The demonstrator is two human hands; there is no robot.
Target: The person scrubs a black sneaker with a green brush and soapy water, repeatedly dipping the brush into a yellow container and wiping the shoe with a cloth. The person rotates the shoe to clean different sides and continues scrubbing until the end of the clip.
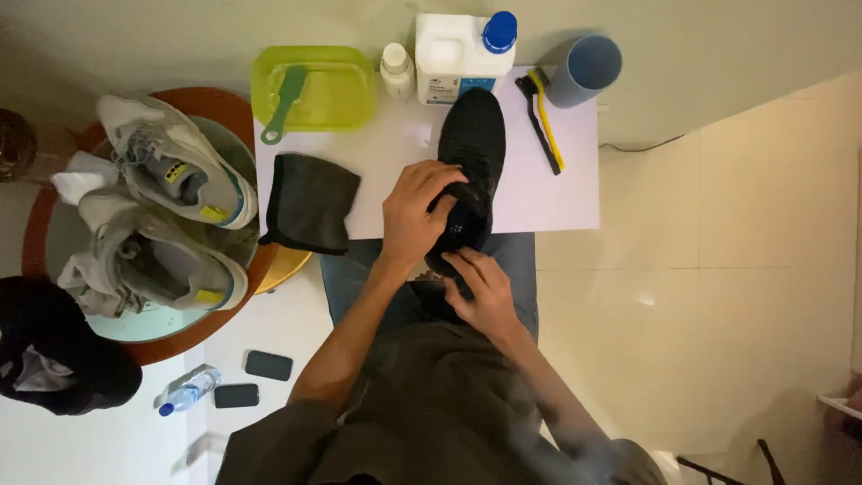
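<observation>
A black sneaker (474, 148) lies on the small white table (566, 202), toe pointing away from me. My left hand (415, 211) grips its upper around the opening, fingers curled over the collar. My right hand (480, 292) holds the heel end from below, at the table's near edge. A dark grey cloth (310, 202) lies on the table just left of my left hand.
At the table's back stand a lime-green tub (346, 90) with a green brush (285, 103), a small white bottle (396, 70), a white jug with blue cap (462, 54), a yellow-and-black brush (541, 121) and a grey-blue cup (585, 67). Grey sneakers (175, 166) sit in a basin on the left. Two phones (268, 365) and a water bottle (190, 389) lie on the floor.
</observation>
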